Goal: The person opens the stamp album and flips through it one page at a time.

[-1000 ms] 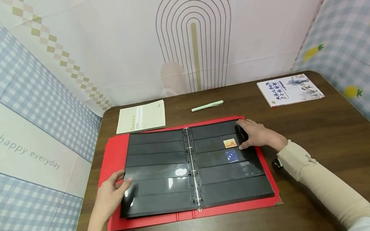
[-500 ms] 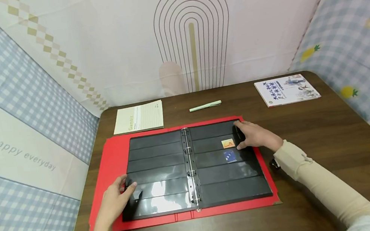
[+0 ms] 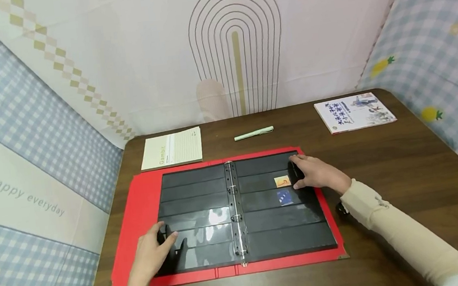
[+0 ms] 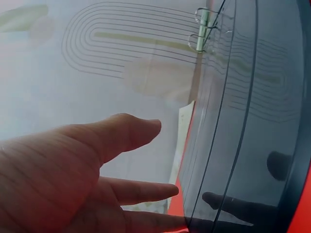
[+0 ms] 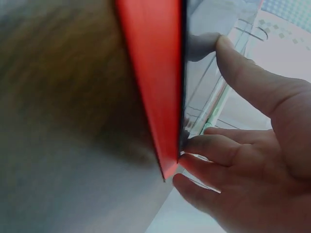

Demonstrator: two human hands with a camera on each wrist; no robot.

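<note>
In the head view a red ring binder (image 3: pixel 143 189) lies open, filled with black pocket pages. An orange-yellow stamp (image 3: pixel 282 181) and a blue stamp (image 3: pixel 284 197) sit in pockets of the right page (image 3: pixel 283 240). My left hand (image 3: pixel 150 254) is over the outer edge of the left page (image 3: pixel 196 188), thumb and fingers spread, holding nothing. The left wrist view shows its thumb apart from the glossy page. At the right page's upper outer edge is my right hand (image 3: pixel 318 172). Its thumb (image 5: pixel 233 60) touches the page surface, with its fingers loosely bent by the edge.
Behind the binder lie a cream notepad (image 3: pixel 171 148) on the left and a pale green pen (image 3: pixel 254 133) in the middle. A white illustrated book (image 3: pixel 354 112) is at the back right of the brown table (image 3: pixel 386 163). Printed cloth hangs behind.
My left hand has moved right and nearer, further over the left page. More red cover shows at the lower left. My right hand stays at the right page's edge; the head view has shifted slightly.
</note>
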